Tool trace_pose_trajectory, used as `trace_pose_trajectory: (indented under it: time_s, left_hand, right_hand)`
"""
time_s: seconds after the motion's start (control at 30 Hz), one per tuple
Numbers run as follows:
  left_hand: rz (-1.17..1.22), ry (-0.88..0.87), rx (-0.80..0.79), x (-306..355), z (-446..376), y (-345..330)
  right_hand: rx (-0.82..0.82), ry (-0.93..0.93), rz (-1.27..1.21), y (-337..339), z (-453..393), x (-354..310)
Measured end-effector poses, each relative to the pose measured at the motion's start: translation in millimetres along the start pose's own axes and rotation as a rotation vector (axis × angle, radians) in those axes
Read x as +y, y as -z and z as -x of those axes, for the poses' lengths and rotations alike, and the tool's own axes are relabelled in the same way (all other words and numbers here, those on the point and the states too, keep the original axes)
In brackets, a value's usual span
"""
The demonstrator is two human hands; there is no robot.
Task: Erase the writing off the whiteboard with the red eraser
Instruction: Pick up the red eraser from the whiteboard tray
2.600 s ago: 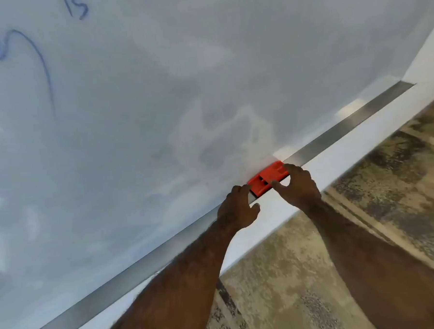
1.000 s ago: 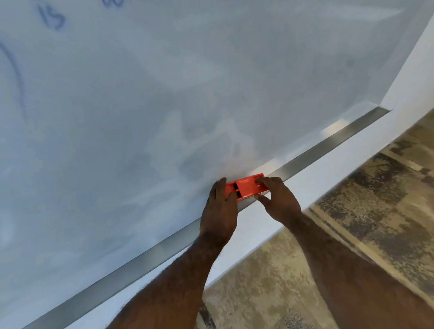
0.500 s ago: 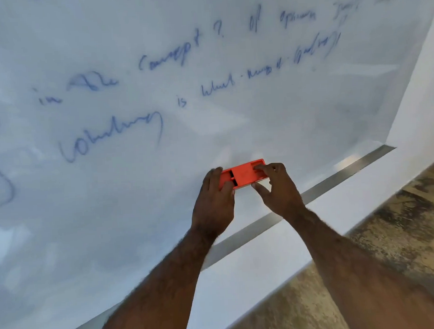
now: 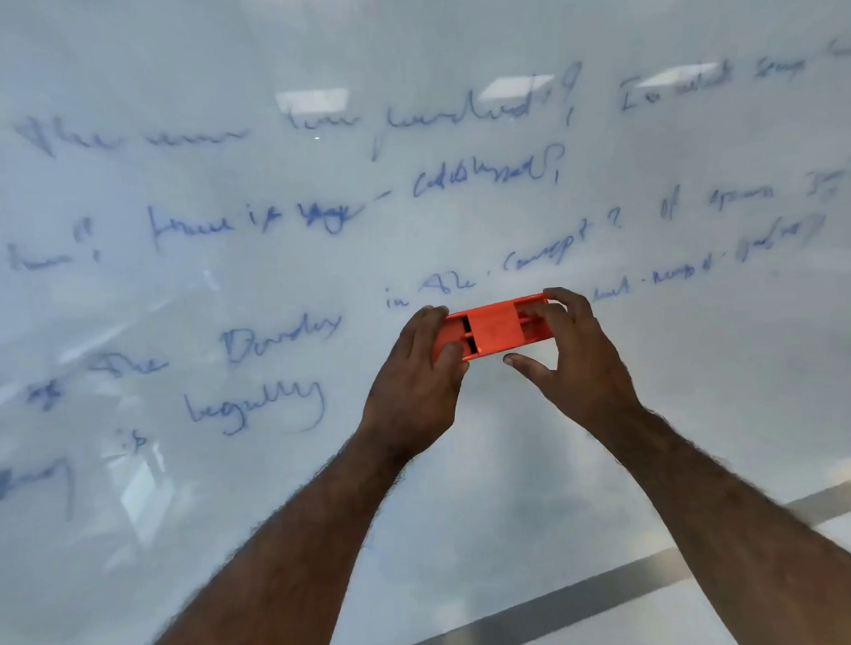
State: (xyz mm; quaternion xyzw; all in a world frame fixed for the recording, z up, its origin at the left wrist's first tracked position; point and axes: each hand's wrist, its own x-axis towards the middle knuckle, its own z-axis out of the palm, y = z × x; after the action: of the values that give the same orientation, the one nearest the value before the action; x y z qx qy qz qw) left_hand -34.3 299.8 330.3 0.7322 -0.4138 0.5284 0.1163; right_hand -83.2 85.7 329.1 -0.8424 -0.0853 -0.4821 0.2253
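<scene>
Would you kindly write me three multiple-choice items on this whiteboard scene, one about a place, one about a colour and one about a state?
1. Where is the red eraser?
A. lying in the metal tray
B. held up in front of the whiteboard
C. on the floor

2. What colour is the writing?
A. blue
B. green
C. black

3. How is the eraser held?
A. by the left hand alone
B. by the right hand alone
C. by both hands

Answers:
1 B, the eraser sits well above the tray, among the lines of text.
2 A, every line is in blue ink.
3 C, the left hand grips one end and the right hand the other.
</scene>
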Motion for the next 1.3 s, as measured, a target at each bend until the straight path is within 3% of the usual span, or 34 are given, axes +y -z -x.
trace_pose_trajectory:
  time_s: [0.53, 0.83, 1.0, 1.3]
  left_hand:
    - [-0.325, -0.1, 0.019, -157.0, -35.1, 204.5]
    - [-0.449, -0.193, 0.013, -213.2, -47.8, 282.0]
    - [-0.513, -0.185, 0.106, -238.7, -66.0, 304.0]
    - [-0.703, -0.04, 0.161, -284.2, -100.8, 334.9]
  right_hand:
    - [0.104, 0.343, 0.145, -33.1, -133.8, -204.8]
    - [0.079, 0.659, 0.13, -39.4, -177.6, -285.5]
    - [0.215, 0.814, 0.26, -47.4, -204.8, -311.3]
    - [0.421, 0.825, 0.295, -49.2, -278.7, -336.6]
